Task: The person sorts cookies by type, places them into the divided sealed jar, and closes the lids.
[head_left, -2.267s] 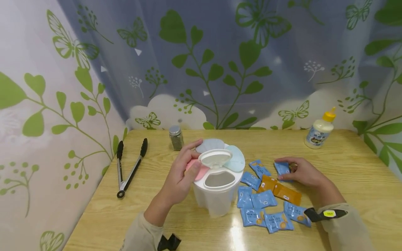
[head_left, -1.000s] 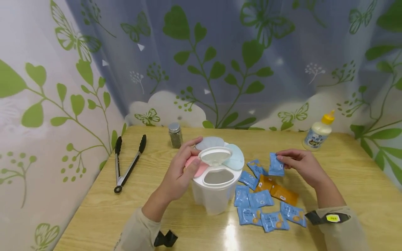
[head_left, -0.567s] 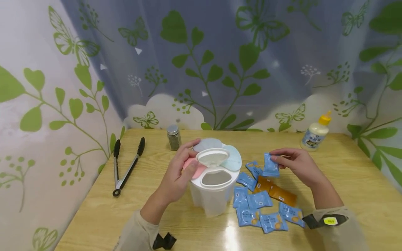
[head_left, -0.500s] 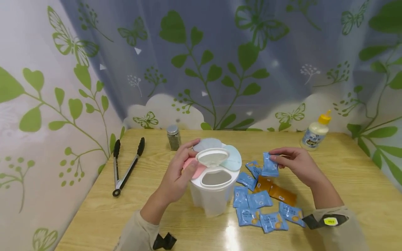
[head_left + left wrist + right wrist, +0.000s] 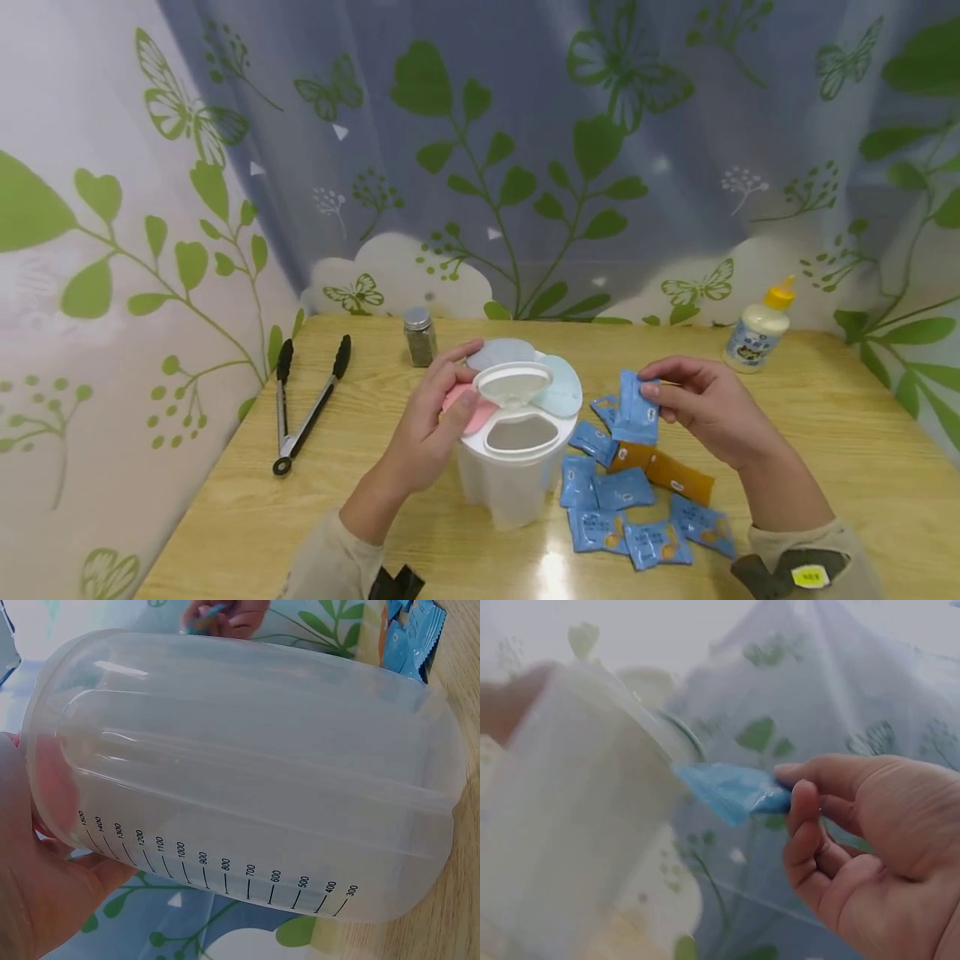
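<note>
A translucent plastic storage container (image 5: 513, 492) stands upright, its white top divided into pink, grey and pale blue flaps. The front flap (image 5: 514, 383) is raised, leaving an opening beneath it. My left hand (image 5: 423, 429) grips the container's left side at the top, thumb over the pink flap (image 5: 471, 410). Black measuring marks run along the container wall (image 5: 247, 765) in the left wrist view. My right hand (image 5: 716, 417) pinches a blue snack packet (image 5: 637, 414) between thumb and fingers, held above the other packets to the right of the container.
Several blue packets (image 5: 625, 488) and orange packets (image 5: 680, 478) lie right of the container. Tongs (image 5: 311, 417) lie spread at left. A spice jar (image 5: 420, 340) stands behind my left hand, and a yellow-capped bottle (image 5: 757, 335) at back right.
My right hand has lifted the blue snack packet from the table and carried it left, closer to the container. The left hand keeps its hold at the container's top.
</note>
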The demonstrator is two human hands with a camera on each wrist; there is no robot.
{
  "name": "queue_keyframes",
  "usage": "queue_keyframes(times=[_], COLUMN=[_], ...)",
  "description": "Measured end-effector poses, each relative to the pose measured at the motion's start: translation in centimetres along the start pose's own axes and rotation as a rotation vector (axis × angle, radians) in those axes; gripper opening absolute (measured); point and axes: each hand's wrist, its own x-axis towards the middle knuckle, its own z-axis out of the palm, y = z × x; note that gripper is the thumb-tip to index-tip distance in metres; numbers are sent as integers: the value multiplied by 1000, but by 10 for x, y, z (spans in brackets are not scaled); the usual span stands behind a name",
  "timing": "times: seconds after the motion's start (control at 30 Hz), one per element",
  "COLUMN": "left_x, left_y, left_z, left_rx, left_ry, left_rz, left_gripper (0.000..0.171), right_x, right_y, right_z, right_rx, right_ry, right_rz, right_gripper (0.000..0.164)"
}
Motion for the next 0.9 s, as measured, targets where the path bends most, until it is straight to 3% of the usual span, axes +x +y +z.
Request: queue_keyframes(times=[0.13, 0.3, 0.57, 0.9], left_x=[2, 5, 4, 0], left_y=[-1, -1, -1, 1], left_z=[3, 6, 2, -1], left_rx=[-14, -16, -2, -3], left_ry=[-1, -8, -1, 6], left_rz=[7, 6, -11, -2], left_gripper=[13, 14, 14, 16], right_x=[1, 2, 14, 22], right_y=[-7, -15, -34, -47], right_z=[16, 29, 51, 87], right_rx=[142, 173, 120, -78], right_ry=[-107, -128, -85, 26], right_rz=[-77, -110, -89, -195], right_gripper=[35, 38, 33, 29])
